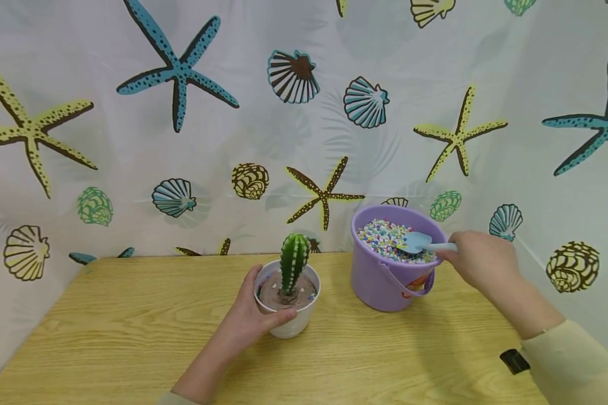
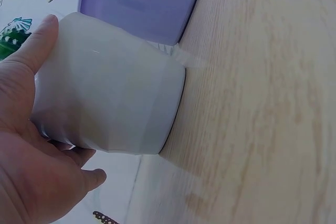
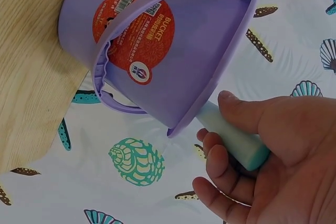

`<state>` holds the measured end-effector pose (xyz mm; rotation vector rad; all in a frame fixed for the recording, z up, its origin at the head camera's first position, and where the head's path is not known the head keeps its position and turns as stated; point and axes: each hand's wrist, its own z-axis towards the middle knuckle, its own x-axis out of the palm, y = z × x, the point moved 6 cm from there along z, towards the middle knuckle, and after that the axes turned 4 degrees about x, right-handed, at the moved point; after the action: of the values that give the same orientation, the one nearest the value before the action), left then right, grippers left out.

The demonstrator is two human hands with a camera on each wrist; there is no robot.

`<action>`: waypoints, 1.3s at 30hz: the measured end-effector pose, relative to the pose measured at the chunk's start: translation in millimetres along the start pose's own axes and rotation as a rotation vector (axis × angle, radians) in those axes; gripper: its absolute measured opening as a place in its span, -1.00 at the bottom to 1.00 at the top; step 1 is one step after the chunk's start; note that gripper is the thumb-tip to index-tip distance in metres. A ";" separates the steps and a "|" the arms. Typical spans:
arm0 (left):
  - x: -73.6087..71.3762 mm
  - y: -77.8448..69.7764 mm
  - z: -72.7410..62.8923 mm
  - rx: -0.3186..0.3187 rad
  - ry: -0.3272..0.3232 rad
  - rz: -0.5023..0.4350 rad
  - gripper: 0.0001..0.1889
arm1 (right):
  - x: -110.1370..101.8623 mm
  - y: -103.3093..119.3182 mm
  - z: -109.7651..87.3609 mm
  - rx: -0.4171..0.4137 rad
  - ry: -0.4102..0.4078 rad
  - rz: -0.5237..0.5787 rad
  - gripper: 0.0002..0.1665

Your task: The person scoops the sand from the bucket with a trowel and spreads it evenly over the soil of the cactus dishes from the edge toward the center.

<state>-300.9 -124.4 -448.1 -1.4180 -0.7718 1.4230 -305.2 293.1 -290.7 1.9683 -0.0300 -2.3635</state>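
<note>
Blue toy shovel [image 1: 415, 242], probably light, stiff; right hand [image 1: 485, 260] grips the handle [image 1: 442, 247], best spot imo. Left hand [image 1: 248, 316] wraps the flowerpot [image 1: 298, 324].

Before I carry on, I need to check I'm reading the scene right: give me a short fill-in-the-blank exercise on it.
1. The plant in the white pot held by the left grip is a ____.
2. The right grip holds the blue shovel by its ____.
3. In the head view, the purple bucket stands to the ____ of the white pot.

Missing words: cactus; handle; right.
</note>
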 end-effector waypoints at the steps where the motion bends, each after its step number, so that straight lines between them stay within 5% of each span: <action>1: 0.1 -0.1 0.0 0.000 0.000 0.001 0.39 | -0.4 -1.0 0.3 0.002 -0.002 0.000 -0.59; 28: -0.4 -2.4 -0.3 0.016 0.001 0.006 0.35 | -5.4 -19.1 9.5 -0.001 0.061 0.196 -0.59; 39: 1.0 0.7 -0.5 0.012 0.006 -0.027 0.34 | 0.9 -26.4 14.0 0.046 0.086 0.243 -0.44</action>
<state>-300.4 -123.9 -449.2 -1.3975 -0.7745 1.3998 -320.1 319.1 -290.5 1.9580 -0.3031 -2.1429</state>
